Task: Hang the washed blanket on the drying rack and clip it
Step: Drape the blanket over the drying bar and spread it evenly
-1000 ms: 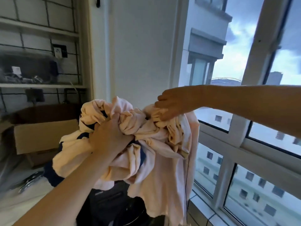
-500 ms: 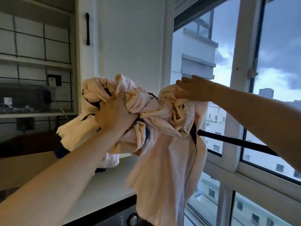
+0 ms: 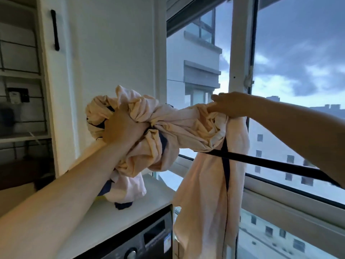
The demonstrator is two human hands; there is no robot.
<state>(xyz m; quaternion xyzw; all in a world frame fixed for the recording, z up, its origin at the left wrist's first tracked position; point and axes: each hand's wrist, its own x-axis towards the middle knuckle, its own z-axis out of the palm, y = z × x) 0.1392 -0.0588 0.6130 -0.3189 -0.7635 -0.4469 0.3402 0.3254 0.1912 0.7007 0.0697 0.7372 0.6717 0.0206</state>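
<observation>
Over a dark front-loading washing machine (image 3: 130,243) and its white countertop (image 3: 104,221), our left hand (image 3: 123,128) clutches a fistful of the crumpled pale-peach fabric blanket with navy trim (image 3: 183,126), whose lowest folds touch the countertop short of its right edge. Farther out, our right hand (image 3: 229,105) curls its fingers into the blanket's other end, where a long tail hangs behind the thin black drying-rack bar (image 3: 270,163) before the white-framed window (image 3: 240,53).

Soft creased cloth blanket (image 3: 177,124), matt black rack bar (image 3: 270,165), glossy dark machine front (image 3: 155,234)
</observation>
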